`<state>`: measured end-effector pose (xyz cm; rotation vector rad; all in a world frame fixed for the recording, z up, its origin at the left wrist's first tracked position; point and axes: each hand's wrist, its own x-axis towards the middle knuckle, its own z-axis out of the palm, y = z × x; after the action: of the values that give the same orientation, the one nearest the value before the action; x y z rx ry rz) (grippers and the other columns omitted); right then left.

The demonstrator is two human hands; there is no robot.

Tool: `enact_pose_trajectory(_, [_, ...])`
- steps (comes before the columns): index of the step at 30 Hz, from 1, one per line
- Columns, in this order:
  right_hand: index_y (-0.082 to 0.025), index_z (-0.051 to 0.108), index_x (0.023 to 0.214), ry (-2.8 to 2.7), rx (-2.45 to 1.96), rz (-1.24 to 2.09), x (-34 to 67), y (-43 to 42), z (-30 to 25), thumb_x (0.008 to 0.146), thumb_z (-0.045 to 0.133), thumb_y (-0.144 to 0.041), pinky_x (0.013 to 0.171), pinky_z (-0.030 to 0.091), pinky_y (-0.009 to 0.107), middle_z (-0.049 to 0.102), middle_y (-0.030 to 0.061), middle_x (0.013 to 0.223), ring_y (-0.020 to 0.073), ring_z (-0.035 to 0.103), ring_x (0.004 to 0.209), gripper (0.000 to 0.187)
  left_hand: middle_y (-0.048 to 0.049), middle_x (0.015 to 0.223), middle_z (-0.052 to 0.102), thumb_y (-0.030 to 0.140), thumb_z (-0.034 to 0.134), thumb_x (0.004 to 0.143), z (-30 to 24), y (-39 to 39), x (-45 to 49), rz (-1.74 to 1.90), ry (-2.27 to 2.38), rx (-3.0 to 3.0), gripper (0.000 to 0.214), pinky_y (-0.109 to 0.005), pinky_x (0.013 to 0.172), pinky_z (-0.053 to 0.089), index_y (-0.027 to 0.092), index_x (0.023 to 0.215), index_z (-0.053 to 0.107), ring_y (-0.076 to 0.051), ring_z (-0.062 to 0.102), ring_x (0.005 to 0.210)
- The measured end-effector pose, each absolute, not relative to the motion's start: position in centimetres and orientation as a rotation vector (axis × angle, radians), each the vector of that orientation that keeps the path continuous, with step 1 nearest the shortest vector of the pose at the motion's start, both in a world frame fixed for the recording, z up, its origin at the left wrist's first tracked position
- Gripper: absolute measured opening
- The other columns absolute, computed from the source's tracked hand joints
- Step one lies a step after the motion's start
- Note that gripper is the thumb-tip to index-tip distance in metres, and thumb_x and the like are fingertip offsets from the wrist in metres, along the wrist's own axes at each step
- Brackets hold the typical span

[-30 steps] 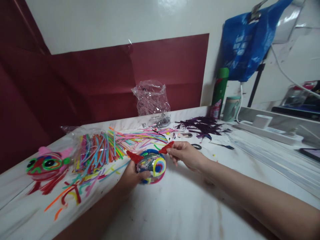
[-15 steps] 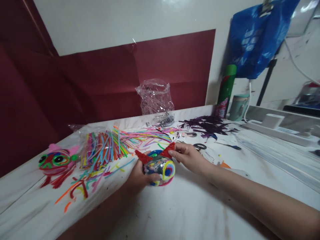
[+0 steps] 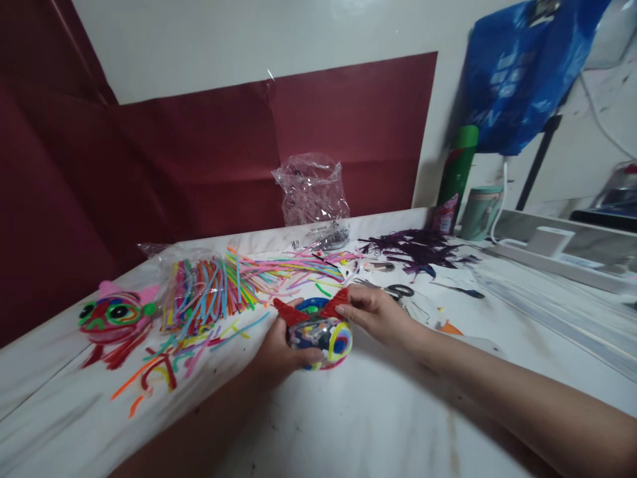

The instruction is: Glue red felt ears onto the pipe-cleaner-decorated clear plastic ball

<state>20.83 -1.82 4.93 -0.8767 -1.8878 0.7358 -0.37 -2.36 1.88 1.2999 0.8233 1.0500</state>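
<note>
Marbled table [image 3: 358,425], maroon paper [image 3: 348,139] beyond at twelve o'clock. Colourful ball [image 3: 318,338] near centre, left hand [image 3: 286,353] gripping at eight o'clock. Right hand [image 3: 373,311] pinches red ear [image 3: 334,306] at one o'clock. Likely positioning that ear; next move calls for steady pressure.

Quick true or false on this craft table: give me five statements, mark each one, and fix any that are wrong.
1. The left hand holds the round craft piece. True.
2. The right hand is holding scissors. False: it pinches a red horn-shaped piece at the top of the craft piece.
3. A pink-eared figure stands to the left of the bundle of colourful strips. True.
4. The blue bag lies flat on the table. False: it hangs at the upper right, a clip at its top.
5. The green can stands left of the pale green cup. True.
</note>
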Motion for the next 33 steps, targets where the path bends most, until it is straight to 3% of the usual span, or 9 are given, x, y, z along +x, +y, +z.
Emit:
enact_pose_trajectory(17, [-0.02, 0.068, 0.073, -1.958, -0.879, 0.687, 21.2, -1.9, 5.5, 0.084, 0.058, -0.041, 0.063, 0.043, 0.029, 0.063, 0.0033, 0.072, 0.0171, 0.054, 0.067, 0.026, -0.0139, 0.117, 0.064, 0.022, 0.089, 0.04, 2.0, -2.6, -0.1, 1.091, 0.818, 1.262, 0.103, -0.041, 0.09, 0.048, 0.02, 0.132, 0.042, -0.036, 0.059, 0.108])
enact_pose_trajectory(26, [-0.018, 0.06, 0.068, -1.916, -0.864, 0.884, 21.1, -1.6, 5.8, 0.083, 0.056, -0.041, 0.055, 0.038, 0.025, 0.053, -0.0022, 0.06, 0.0123, 0.045, 0.056, 0.028, -0.0126, 0.119, 0.064, 0.022, 0.087, 0.044, 1.8, -1.5, -1.0, 1.005, 0.876, 1.32, 0.099, -0.041, 0.091, 0.049, 0.021, 0.132, 0.042, -0.036, 0.059, 0.11])
enact_pose_trajectory(33, [-0.018, 0.056, 0.063, -1.884, -0.822, 0.847, 21.5, -1.9, 6.7, 0.084, 0.052, -0.03, 0.056, 0.037, 0.024, 0.049, -0.0031, 0.06, 0.0114, 0.041, 0.057, 0.025, -0.0142, 0.119, 0.064, 0.022, 0.086, 0.043, 1.8, -1.2, -1.1, 0.987, 0.907, 1.287, 0.091, -0.042, 0.088, 0.051, 0.018, 0.125, 0.047, -0.038, 0.059, 0.11])
